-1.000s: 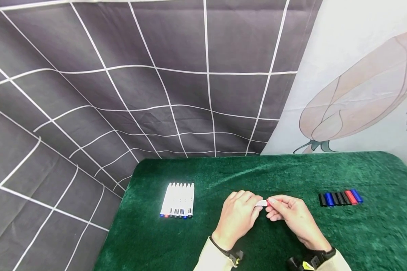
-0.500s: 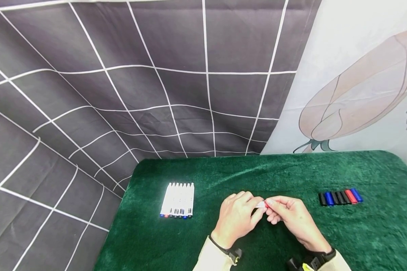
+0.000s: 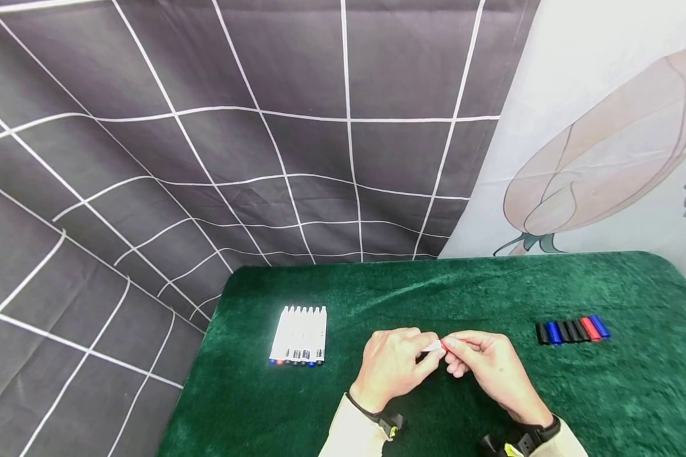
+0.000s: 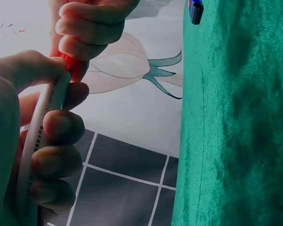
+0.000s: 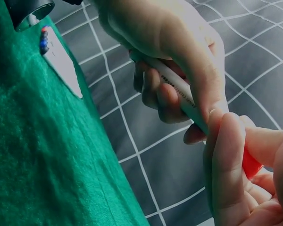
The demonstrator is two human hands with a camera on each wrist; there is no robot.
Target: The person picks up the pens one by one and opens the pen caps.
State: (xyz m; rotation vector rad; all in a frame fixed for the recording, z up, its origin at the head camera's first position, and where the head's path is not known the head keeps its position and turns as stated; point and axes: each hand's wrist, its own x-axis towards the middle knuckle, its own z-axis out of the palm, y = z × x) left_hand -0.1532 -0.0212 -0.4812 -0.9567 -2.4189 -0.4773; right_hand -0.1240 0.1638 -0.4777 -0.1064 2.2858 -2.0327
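My left hand [image 3: 391,368] grips the white barrel of a marker [image 4: 40,117], its fingers curled round the printed side and its thumb near the upper end. My right hand [image 3: 494,371] pinches a red cap [image 4: 74,67] at that same end, where cap and barrel meet in line. In the right wrist view the cap [image 5: 251,165] shows between thumb and fingers, and the barrel [image 5: 172,84] runs back into the left hand. Both hands are close together over the green cloth. Fingers hide much of the joint between cap and barrel.
At the left lies a row of several white markers [image 3: 300,333], narrow ends pointing away and coloured ends nearer. Loose caps in black, blue and red [image 3: 573,331] lie side by side at the right. The green cloth [image 3: 434,285] ends before a gridded grey curtain [image 3: 309,139].
Both hands have drifted slightly left, fingertips now closer together. Less of the white barrel shows between them. The marker row and the loose caps stay as they were.
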